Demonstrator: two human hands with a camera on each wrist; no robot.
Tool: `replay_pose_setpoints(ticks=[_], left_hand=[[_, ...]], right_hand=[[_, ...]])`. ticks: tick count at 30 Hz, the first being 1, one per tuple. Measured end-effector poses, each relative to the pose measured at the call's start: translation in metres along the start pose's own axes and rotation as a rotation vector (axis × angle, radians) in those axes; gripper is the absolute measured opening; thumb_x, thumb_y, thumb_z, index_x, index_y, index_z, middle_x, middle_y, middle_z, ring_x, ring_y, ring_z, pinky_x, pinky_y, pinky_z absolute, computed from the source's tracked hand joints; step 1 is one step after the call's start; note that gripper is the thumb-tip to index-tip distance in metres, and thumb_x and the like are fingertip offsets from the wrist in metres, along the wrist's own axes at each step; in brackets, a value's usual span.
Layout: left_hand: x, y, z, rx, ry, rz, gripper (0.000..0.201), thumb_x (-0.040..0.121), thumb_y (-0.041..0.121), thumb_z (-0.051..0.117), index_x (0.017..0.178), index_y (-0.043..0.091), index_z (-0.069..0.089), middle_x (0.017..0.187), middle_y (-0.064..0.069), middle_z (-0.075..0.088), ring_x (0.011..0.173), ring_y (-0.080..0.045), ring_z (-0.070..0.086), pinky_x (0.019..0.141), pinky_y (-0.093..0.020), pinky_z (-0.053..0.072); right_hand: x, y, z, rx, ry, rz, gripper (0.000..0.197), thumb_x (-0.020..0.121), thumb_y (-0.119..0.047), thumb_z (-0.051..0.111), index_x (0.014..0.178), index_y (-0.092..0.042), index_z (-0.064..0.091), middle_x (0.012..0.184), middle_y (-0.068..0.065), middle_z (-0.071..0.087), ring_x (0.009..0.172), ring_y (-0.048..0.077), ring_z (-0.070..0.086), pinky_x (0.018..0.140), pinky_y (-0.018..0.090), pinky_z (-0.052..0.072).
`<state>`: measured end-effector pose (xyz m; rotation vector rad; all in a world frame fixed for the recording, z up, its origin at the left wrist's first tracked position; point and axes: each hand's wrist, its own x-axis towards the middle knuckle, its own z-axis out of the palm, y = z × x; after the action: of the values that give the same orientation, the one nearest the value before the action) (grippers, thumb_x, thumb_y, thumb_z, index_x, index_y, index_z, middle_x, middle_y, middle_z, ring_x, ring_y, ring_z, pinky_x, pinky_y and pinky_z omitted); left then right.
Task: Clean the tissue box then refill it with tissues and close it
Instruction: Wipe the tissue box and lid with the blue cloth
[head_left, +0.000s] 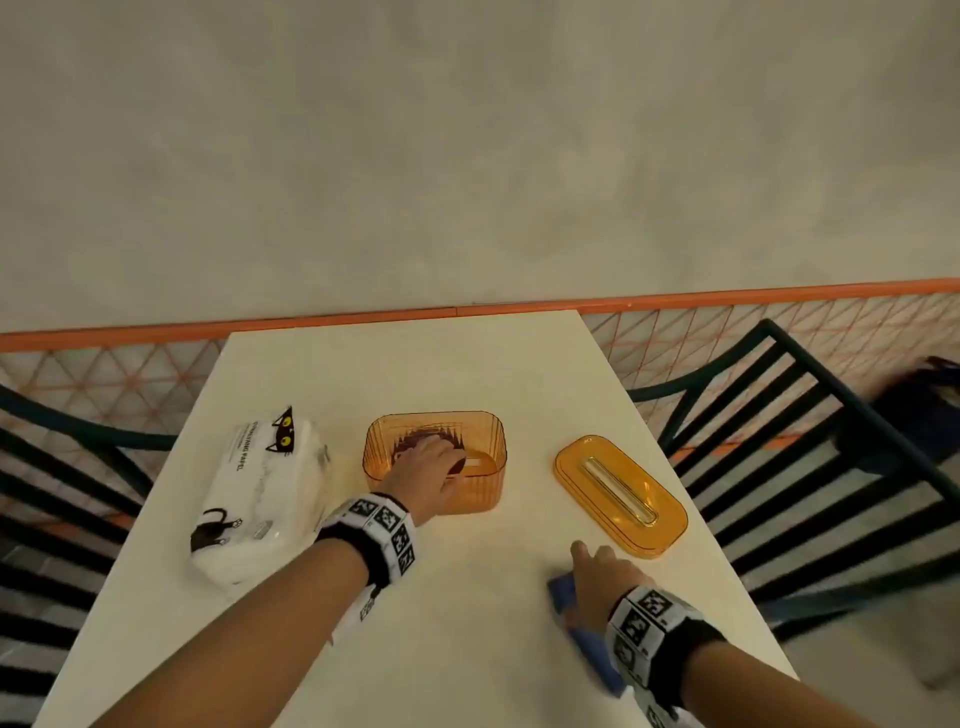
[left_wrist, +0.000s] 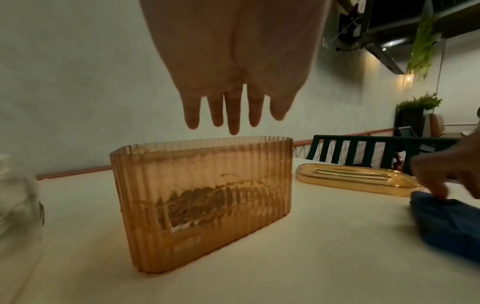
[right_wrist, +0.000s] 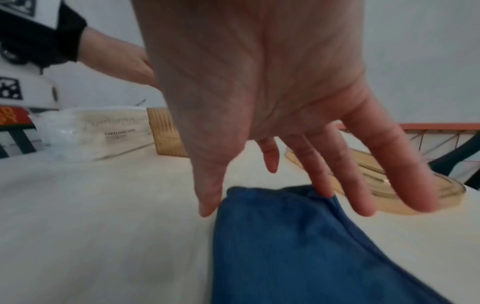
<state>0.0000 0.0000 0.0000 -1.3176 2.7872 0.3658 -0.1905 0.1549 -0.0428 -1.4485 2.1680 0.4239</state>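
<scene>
At the left of the cream table lies the cat-printed tissue pack, unopened as far as can be told, and just right of it the left hand hovers with straight, spread fingers over the rim of the open amber tissue box, gripping nothing. Further right the amber slotted lid rests flat and apart from the box, and nearest the person the right hand reaches down with loose, extended fingers touching the blue cloth, not yet closed on it. I judge the cleaning step is only starting: next the right hand must pinch up the cloth and carry it into the box while the left steadies the wall.
</scene>
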Motion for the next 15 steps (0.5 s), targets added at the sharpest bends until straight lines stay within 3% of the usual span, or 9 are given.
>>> replay_pose_setpoints(ticks=[2, 6, 11, 15], left_hand=[[0.006, -0.002, -0.002, -0.102, -0.121, -0.028, 0.048, 0.098, 0.037, 0.039, 0.143, 0.021, 0.034, 0.152, -0.001, 0.032, 0.143, -0.019, 0.025, 0.117, -0.038, 0.024], [0.019, -0.007, -0.002, -0.184, -0.305, -0.075, 0.041, 0.1, 0.034, 0.034, 0.137, 0.023, 0.044, 0.143, -0.001, 0.048, 0.129, -0.021, 0.047, 0.108, -0.033, 0.037], [0.027, -0.014, 0.005, -0.151, -0.36, -0.077, 0.04, 0.1, 0.033, 0.033, 0.134, 0.019, 0.049, 0.136, -0.004, 0.054, 0.123, -0.023, 0.051, 0.104, -0.033, 0.039], [0.028, -0.012, 0.001, -0.14, -0.337, -0.082, 0.039, 0.101, 0.032, 0.03, 0.135, 0.02, 0.047, 0.137, -0.004, 0.053, 0.124, -0.023, 0.05, 0.103, -0.033, 0.04]], right_hand=[[-0.001, 0.001, 0.009, 0.008, -0.023, 0.035, 0.074, 0.071, -0.047, 0.067, 0.132, -0.023, 0.031, 0.127, 0.007, 0.043, 0.11, 0.029, 0.052, 0.087, 0.044, 0.051], [0.002, 0.005, 0.026, -0.062, 0.002, 0.037, 0.07, 0.078, -0.047, 0.059, 0.135, -0.022, 0.029, 0.137, 0.013, 0.034, 0.117, 0.032, 0.049, 0.093, 0.041, 0.048], [0.012, 0.005, 0.03, -0.051, 0.035, 0.012, 0.066, 0.081, -0.044, 0.059, 0.135, -0.022, 0.028, 0.135, 0.012, 0.033, 0.117, 0.031, 0.047, 0.093, 0.044, 0.048], [0.019, 0.009, 0.023, -0.01, 0.041, -0.053, 0.058, 0.087, -0.036, 0.056, 0.136, -0.022, 0.028, 0.136, 0.011, 0.034, 0.116, 0.029, 0.048, 0.094, 0.039, 0.047]])
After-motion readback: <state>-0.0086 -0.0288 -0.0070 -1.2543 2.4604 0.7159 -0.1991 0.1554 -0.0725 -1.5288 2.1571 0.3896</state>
